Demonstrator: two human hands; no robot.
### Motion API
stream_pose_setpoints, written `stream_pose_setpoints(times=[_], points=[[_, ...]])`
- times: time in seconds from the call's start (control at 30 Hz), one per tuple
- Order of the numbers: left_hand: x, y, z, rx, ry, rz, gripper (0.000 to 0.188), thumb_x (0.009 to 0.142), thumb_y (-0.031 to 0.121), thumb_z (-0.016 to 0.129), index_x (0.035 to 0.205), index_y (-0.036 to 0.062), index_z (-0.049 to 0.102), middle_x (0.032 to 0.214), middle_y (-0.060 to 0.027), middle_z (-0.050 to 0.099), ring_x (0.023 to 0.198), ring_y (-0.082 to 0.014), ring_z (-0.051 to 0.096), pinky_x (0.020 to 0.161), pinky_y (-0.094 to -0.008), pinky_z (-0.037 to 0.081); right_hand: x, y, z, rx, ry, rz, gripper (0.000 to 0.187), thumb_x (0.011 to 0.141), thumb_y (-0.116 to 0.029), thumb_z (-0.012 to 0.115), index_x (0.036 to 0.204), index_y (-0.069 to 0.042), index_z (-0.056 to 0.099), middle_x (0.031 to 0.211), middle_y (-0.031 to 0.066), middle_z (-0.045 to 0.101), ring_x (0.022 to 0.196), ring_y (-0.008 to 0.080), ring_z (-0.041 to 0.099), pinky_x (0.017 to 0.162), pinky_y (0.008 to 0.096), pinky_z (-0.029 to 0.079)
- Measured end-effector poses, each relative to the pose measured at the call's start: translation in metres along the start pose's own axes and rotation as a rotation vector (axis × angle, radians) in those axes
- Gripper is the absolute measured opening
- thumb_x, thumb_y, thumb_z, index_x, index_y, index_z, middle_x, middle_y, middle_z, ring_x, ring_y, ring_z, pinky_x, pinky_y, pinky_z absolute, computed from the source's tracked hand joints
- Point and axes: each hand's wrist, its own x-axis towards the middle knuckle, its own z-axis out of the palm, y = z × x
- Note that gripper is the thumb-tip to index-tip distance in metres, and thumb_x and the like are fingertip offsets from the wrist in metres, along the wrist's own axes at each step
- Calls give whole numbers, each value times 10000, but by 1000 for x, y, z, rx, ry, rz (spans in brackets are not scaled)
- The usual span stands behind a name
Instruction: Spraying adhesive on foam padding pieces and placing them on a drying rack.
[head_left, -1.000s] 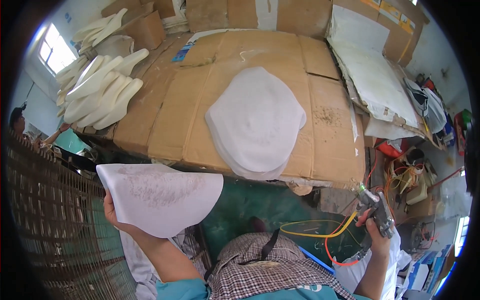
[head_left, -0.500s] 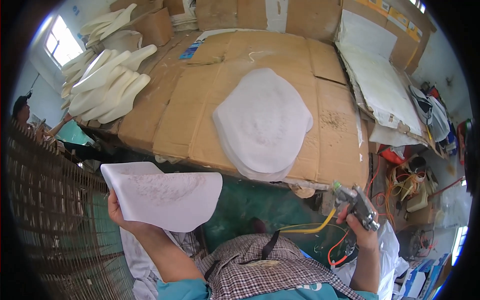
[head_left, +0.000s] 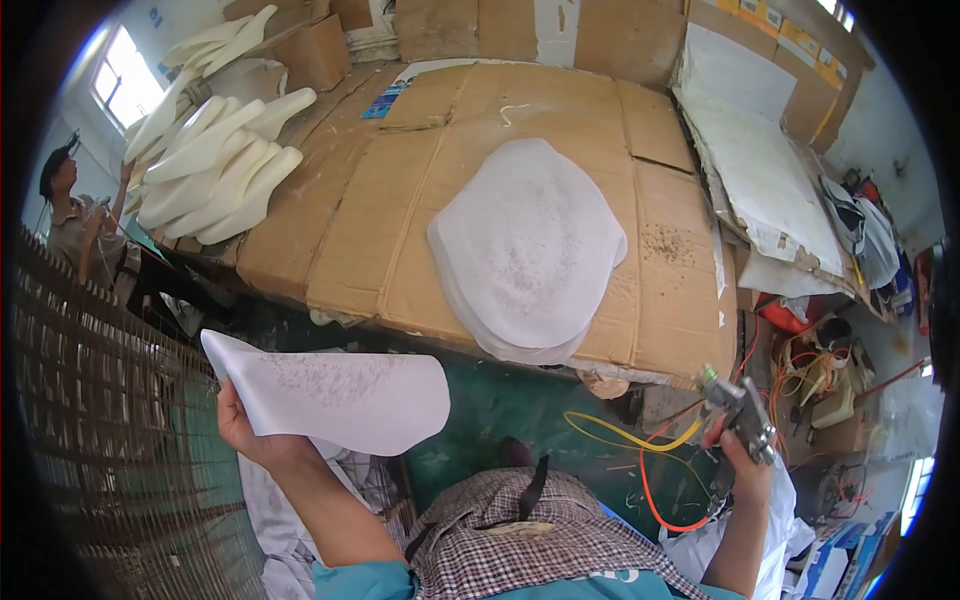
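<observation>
My left hand [head_left: 248,428] pinches the left end of a white, flexible cut sheet [head_left: 370,392], holding it off the table in front of me. Brownish specks cover part of its upper face, and its left end curls up. My right hand [head_left: 740,452] is wrapped round a metal spray gun [head_left: 742,412], with a yellow hose [head_left: 625,432] and an orange hose [head_left: 655,510] trailing near it. A stack of similar white sheets [head_left: 525,240] lies on the cardboard-covered table [head_left: 370,220], its top one specked in the middle.
Cream moulded foam pieces [head_left: 215,170] are piled at the table's far left. A slatted rack [head_left: 110,420] stands close on my left, with a person [head_left: 75,215] beyond it. At right are a white-covered board [head_left: 750,160] and tangled hoses [head_left: 800,375].
My right hand has moved a little to the right with the spray gun. The sheet in my left hand has flattened out slightly. The person at left has come further into view, an arm raised to the foam pile.
</observation>
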Motion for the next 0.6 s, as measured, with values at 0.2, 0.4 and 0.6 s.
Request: stream_pose_setpoints(times=[0.2,0.4,0.6], points=[[-3,-3,6,59,-104,-38,316,867,194,407,994,-46,569,889,-143,611,756,-238,629,658,-375,548,-9,-7,-10,-6,75,20,456,751,-143,655,1128,29,466,789,63,563,690,142,566,627,273,481],[-15,-3,23,-17,-44,-180,371,863,236,349,1002,-23,575,917,-152,613,794,-279,629,682,-426,544,-16,-19,-10,-51,-44,80,530,727,-159,673,1168,36,453,756,67,578,659,148,572,614,270,478],[-14,-7,23,-26,-61,-186,367,863,228,352,1025,-28,560,936,-153,612,808,-283,626,689,-441,536,20,3,0,-9,101,22,277,754,-198,647,911,-2,529,743,76,566,661,164,568,592,290,463]])
